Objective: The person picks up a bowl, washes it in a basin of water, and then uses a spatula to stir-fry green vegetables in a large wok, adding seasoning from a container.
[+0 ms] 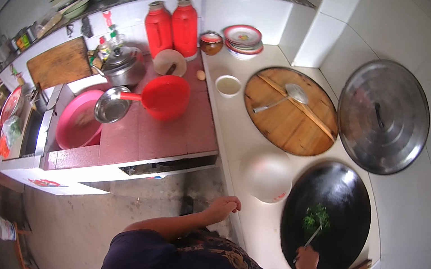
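Note:
My right hand (306,261) grips the thin handle of a metal cooking utensil (313,237) whose working end is hidden in chopped green leaves (316,218). The leaves lie in a small heap in a large black wok (341,198) set into the white tiled stove top. My left hand (223,209) hangs by the stove's left edge with curled fingers and nothing visible in it. Closest to it on the stove is a large white bowl (268,176), blurred in the picture. Behind the bowl, a slotted metal skimmer (296,92) rests on a round wooden lid (270,113).
A big metal lid (398,118) leans against the right wall. Left of the stove, a red plastic ladle (165,97) sits on the red-tiled counter (155,135) near two red thermos flasks (185,29). A small bowl of liquid (228,86) and stacked plates (243,40) stand farther back.

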Demonstrator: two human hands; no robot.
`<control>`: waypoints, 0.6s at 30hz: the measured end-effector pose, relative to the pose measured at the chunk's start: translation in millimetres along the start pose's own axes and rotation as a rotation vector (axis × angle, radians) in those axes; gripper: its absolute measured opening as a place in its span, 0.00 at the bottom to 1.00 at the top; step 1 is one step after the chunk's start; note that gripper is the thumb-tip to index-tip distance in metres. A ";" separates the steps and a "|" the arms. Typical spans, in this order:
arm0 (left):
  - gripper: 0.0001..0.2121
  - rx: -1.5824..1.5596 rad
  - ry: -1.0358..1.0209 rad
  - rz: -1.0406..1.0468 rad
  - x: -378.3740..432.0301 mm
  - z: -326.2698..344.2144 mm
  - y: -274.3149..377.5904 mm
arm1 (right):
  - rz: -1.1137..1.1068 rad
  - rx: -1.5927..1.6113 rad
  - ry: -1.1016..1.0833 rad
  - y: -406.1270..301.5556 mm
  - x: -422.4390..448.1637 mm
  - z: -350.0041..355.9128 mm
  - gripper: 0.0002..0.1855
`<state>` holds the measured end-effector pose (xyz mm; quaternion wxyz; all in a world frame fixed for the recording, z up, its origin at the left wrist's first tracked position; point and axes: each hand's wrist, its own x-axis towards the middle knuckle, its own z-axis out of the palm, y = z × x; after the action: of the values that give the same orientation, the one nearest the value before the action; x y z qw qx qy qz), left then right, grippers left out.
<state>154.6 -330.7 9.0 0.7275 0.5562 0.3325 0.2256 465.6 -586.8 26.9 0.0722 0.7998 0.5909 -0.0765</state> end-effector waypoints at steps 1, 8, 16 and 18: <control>0.09 -0.056 -0.029 0.023 2.8 -3.0 6.0 | -0.019 -0.012 0.045 -6.4 -2.8 5.1 0.05; 0.09 0.195 0.071 0.200 11.8 -75.3 39.5 | 0.175 0.133 0.100 -37.4 3.2 -1.4 0.16; 0.09 0.539 0.319 0.346 0.6 -233.8 105.8 | -0.122 0.481 0.527 -178.0 75.8 16.8 0.19; 0.10 0.653 0.418 0.319 4.8 -277.2 124.4 | -0.109 0.472 0.426 -212.2 101.7 29.2 0.20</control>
<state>-40.6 -109.9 82.8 0.3858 0.7445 0.4365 0.3262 291.1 -436.0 -28.1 -0.2447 0.7597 0.6007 -0.0462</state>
